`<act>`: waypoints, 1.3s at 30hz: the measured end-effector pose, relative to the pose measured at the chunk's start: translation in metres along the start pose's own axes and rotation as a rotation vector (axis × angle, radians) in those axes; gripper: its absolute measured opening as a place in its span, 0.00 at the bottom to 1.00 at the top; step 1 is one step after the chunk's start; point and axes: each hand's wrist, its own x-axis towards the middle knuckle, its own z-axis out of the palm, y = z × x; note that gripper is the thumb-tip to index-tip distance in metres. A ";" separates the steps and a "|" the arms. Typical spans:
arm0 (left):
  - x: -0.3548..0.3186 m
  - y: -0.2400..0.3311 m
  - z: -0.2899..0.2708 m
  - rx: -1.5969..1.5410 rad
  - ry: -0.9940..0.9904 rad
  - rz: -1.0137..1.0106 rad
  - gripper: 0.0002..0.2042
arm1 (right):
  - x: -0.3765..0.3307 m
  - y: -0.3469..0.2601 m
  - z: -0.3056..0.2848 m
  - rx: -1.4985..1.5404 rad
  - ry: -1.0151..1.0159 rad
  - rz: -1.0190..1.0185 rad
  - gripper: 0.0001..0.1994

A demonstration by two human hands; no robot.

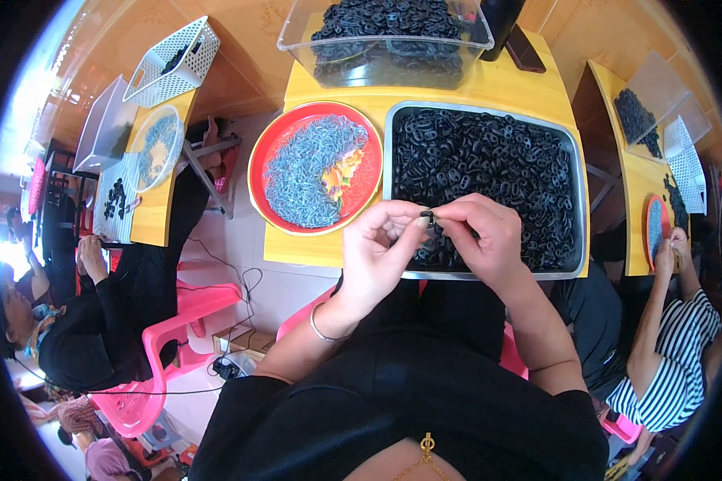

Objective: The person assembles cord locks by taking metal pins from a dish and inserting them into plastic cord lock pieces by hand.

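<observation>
A small black plastic piece (427, 216) is pinched between the thumb and forefinger of my left hand (383, 244). My right hand (487, 237) meets it from the other side, thumb and forefinger closed at the piece's edge; what lies between these fingertips is too small to make out. Both hands hover over the near left part of a metal tray (582, 192) heaped with black plastic pieces (489, 160), many with two holes. Left of it, a round red tray (258, 172) holds a pile of thin silvery metal bits (301, 180).
A clear plastic bin (377, 72) of black pieces stands at the table's (297, 248) far side, with a dark phone (525, 52) to its right. Co-workers sit at side tables left and right. A pink chair (148, 369) and cables (245, 297) are at the left.
</observation>
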 end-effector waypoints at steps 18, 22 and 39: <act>0.001 0.004 -0.013 -0.284 -0.065 -0.203 0.05 | 0.009 -0.009 -0.009 0.079 -0.126 0.010 0.08; 0.000 0.003 -0.013 -0.293 -0.062 -0.197 0.05 | 0.010 -0.009 -0.008 0.017 -0.109 -0.032 0.06; -0.003 0.000 -0.003 -0.084 0.006 -0.022 0.07 | -0.007 -0.008 0.009 0.190 0.006 0.229 0.03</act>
